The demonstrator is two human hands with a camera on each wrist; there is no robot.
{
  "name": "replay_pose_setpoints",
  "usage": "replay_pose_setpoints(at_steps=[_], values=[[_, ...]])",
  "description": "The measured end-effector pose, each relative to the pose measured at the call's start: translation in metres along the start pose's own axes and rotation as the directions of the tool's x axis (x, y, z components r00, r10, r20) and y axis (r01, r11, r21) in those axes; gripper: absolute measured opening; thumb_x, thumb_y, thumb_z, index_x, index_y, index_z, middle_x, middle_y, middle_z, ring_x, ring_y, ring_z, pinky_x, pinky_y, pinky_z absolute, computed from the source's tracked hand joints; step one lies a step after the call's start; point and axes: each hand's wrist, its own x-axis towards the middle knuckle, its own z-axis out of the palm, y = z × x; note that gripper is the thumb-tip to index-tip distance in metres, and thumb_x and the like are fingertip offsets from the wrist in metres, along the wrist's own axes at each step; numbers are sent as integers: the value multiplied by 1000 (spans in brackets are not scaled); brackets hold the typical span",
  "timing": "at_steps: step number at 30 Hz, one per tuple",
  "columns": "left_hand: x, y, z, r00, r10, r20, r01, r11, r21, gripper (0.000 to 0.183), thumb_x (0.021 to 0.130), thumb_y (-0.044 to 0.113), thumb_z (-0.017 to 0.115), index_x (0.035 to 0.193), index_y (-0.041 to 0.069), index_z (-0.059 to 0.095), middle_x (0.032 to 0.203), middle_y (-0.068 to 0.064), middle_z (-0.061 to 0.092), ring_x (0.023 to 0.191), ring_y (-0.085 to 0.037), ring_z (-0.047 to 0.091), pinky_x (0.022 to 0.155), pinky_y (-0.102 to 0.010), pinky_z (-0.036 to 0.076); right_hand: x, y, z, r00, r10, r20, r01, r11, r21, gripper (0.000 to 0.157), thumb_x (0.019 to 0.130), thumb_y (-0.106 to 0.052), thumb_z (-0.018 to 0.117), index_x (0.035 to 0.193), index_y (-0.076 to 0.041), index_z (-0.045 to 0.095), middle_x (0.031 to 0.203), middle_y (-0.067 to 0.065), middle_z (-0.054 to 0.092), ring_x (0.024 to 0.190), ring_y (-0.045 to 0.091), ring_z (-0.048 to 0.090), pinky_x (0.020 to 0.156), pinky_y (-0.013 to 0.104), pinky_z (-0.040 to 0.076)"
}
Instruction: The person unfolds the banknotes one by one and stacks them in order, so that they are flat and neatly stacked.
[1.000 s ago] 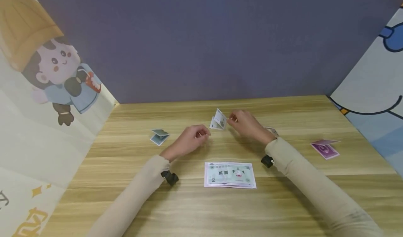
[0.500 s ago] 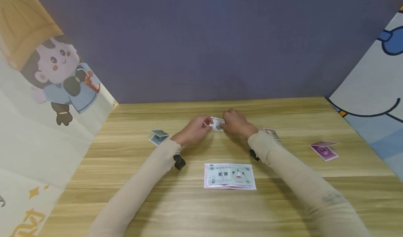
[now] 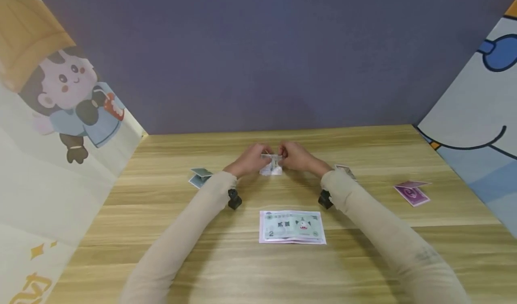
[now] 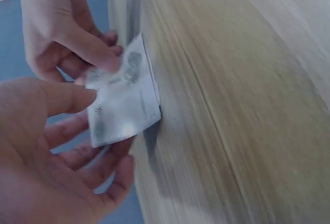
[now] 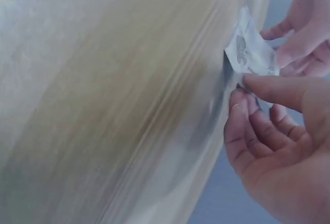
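Observation:
A small pale banknote (image 3: 272, 166), folded over, is held between both hands near the far side of the wooden table. My left hand (image 3: 251, 158) pinches its left part, thumb on the printed face and fingers behind, as the left wrist view of the banknote (image 4: 124, 97) shows. My right hand (image 3: 299, 157) pinches the opposite edge between thumb and fingers. In the right wrist view, that banknote (image 5: 251, 51) leans up at an angle, its lower edge close over the table, with the right thumb tip at its near corner.
Flat stacked banknotes (image 3: 292, 227), a green one on top, lie nearer the body. A folded grey-green banknote (image 3: 199, 177) sits left, a brownish one (image 3: 345, 171) beyond the right wrist, a purple folded one (image 3: 413, 194) far right. A dark panel (image 3: 274, 70) rises behind the table (image 3: 194, 254).
The banknote stood half-unfolded by the right hand, then lay flatter between both. The left hand has come in to grip it, and the note's face now tips up between the hands.

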Motion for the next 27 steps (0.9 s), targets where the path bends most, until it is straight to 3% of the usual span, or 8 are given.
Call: replay_pose_setpoints(at_steps=[4, 8, 13, 20, 27], values=[[-4, -1, -3, 999, 20, -29, -21, 998, -56, 18, 100, 10, 59, 111, 0, 68, 110, -12, 68, 102, -24, 64, 89, -37, 53, -7, -5, -4, 1000, -7, -30, 10, 993, 114, 24, 84, 6, 73, 103, 5, 56, 86, 16, 63, 72, 20, 59, 58, 28, 52], [-10, 2, -9, 997, 55, -55, -61, 990, -123, 15, 100, 11, 60, 104, 1, 70, 102, -10, 70, 91, -19, 65, 81, -32, 55, -16, -17, -8, 998, -24, -51, 30, 992, 120, 31, 87, 2, 72, 114, 4, 56, 90, 20, 65, 73, 21, 60, 62, 30, 51], [-20, 5, -14, 989, 102, -104, -120, 976, -183, 13, 99, 10, 61, 100, 2, 71, 96, -8, 70, 80, -17, 63, 69, -27, 54, -29, -33, -13, 996, -33, -87, 47, 986, 163, 30, 88, 1, 71, 116, 4, 59, 91, 18, 66, 76, 22, 62, 65, 32, 53], [-41, 18, -10, 978, 136, -156, -165, 969, -186, 12, 99, 11, 62, 96, 3, 70, 87, -5, 69, 73, -13, 59, 63, -25, 49, -51, -44, -11, 980, -43, -192, 92, 963, 254, 21, 87, 1, 73, 107, 2, 67, 90, 14, 69, 79, 22, 64, 66, 29, 54], [-64, 35, -8, 968, 129, -215, -164, 975, -152, 16, 97, 22, 66, 96, 6, 69, 80, -1, 64, 65, -13, 51, 57, -24, 43, -78, -58, -15, 971, -43, -235, 115, 947, 301, 22, 88, -3, 74, 108, -4, 67, 92, 10, 69, 81, 22, 64, 68, 29, 55]])
